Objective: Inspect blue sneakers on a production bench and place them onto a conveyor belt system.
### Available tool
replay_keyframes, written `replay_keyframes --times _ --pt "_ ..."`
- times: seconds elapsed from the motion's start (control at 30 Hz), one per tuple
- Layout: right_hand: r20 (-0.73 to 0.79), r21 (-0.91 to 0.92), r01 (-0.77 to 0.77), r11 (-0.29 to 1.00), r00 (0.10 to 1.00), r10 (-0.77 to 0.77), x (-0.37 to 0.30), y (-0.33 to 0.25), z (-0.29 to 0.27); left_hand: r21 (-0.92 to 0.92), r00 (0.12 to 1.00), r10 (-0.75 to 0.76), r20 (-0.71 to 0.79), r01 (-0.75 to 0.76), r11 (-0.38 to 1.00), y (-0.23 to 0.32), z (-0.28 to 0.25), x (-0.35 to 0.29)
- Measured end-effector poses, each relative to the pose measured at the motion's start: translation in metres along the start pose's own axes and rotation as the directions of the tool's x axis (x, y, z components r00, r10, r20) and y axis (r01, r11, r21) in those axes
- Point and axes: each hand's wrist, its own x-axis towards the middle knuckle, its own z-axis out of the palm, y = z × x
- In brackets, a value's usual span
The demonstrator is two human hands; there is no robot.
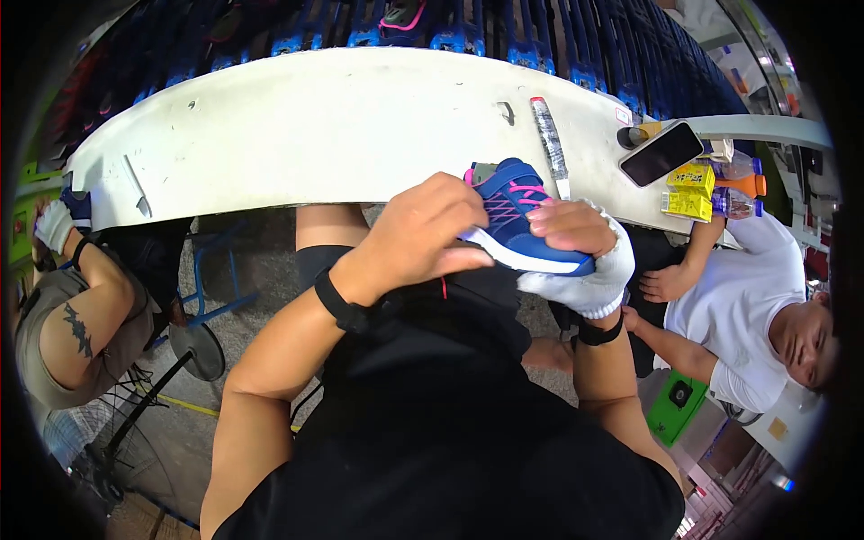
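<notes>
A blue sneaker (515, 209) with pink laces and a white sole is held in front of me, over the near edge of the white table. My right hand (587, 247), in a white glove that leaves the fingers bare, wraps round its toe end, thumb side over the upper. My bare left hand (427, 229) is at the heel side, its fingers bent against the shoe and the thumb beside the white sole. The left palm is turned away, so part of its hold is hidden. Just beyond the shoe lies a wrapped knife-like tool (550, 139).
The curved white table (342, 135) carries a thin blade (136, 185) at left and a black phone (661, 153), yellow boxes (689, 191) and bottles (740, 202) at right. A blue slatted conveyor (504, 36) runs behind. A person (742, 306) sits at right, another (85, 315) at left.
</notes>
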Motion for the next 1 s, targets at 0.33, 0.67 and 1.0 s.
replay_keyframes --times 0.33,0.67,1.0 --pt "-0.232 0.442 -0.228 0.868 0.905 0.356 0.011 0.066 0.045 0.179 0.989 0.121 0.085 -0.134 0.975 0.025 -0.11 0.023" --pt "0.037 0.456 -0.322 0.83 0.938 0.344 0.104 0.031 0.097 0.26 0.823 -0.486 0.296 0.42 0.87 0.016 -0.129 0.069" --pt "-0.284 0.831 0.044 0.555 0.891 0.354 0.107 0.069 0.119 0.287 0.805 -0.557 0.205 0.494 0.821 -0.012 -0.132 0.065"
